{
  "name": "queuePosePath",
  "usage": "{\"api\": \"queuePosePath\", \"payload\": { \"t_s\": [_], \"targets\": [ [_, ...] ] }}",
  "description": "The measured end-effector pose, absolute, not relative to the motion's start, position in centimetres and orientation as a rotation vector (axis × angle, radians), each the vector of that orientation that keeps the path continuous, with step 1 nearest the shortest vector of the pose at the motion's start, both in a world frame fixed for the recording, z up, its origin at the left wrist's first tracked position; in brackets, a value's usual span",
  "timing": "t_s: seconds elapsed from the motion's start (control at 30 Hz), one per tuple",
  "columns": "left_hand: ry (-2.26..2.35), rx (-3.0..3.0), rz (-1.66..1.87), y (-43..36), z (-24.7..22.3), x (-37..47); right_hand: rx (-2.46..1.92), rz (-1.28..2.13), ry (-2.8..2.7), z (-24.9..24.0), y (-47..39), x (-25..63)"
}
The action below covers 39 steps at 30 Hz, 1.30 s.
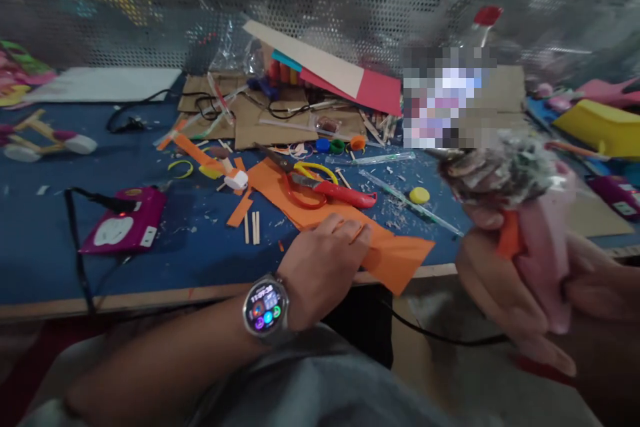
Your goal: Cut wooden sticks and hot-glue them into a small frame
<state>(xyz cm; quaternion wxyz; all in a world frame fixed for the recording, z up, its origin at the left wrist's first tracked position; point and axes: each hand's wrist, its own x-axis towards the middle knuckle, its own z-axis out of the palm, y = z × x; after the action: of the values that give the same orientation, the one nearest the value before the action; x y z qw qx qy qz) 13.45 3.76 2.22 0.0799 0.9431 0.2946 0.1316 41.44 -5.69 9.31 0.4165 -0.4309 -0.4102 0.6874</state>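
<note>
- Palm down on the orange sheet (397, 257) with the left hand (323, 270), fingers together and loosely bent; impossible to tell a pinch from a plain press, with the thumb out of sight.
- Closed around the handle of a pink glue gun (545, 253), by the look of it, with the right hand (503, 293); beside the fingers, an orange trigger (509, 233).
- Best to press evenly through the whole left palm, to hold the sheet flat without creasing.
- Wise to treat the glue gun as hot: steer the messy front end wide of the left fingers, and squeeze gently.
- Slide the scissors (284, 161) and the red-handled tool (357, 196) off the sheet before shifting it, to avoid dragging blades across the paper.
- Mind the black cable (445, 341) below the table edge, near the right hand; hard to tell where to trace its ends.
- Directly under the left hand, the sheet: from beneath the cutting tools to slightly past the near edge of the blue table (200, 267). Safer to draw that overhanging corner inward.
- Relative to the right hand, the same sheet: to the left, not touching, with the glue gun raised closer to the camera.
</note>
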Motion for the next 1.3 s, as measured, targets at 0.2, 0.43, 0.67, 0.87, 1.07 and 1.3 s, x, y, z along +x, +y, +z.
{"api": "queuePosePath", "payload": {
  "t_s": [0.2,0.43,0.67,0.87,1.07,1.3],
  "targets": [
    [0.933,2.841,0.408,3.1,2.0,16.3,-0.954,1.825,-0.816,9.1,-6.2,40.0],
    [0.786,2.835,0.467,2.0,0.3,16.6,-0.832,1.912,-0.854,6.5,-4.5,37.6],
    [0.584,2.812,0.518,1.9,0.2,15.7,-0.868,1.775,-0.864,4.2,-3.1,36.0],
    [0.631,2.780,0.666,0.1,2.1,9.0,-0.965,1.695,-0.793,3.3,-2.1,35.9],
    [1.250,2.805,0.734,1.8,3.1,0.5,-0.930,1.773,-0.868,3.9,-0.8,33.6],
    [1.304,2.757,0.601,2.7,2.7,-3.2,-0.775,1.966,-0.891,4.2,2.6,26.6]
  ]
}}
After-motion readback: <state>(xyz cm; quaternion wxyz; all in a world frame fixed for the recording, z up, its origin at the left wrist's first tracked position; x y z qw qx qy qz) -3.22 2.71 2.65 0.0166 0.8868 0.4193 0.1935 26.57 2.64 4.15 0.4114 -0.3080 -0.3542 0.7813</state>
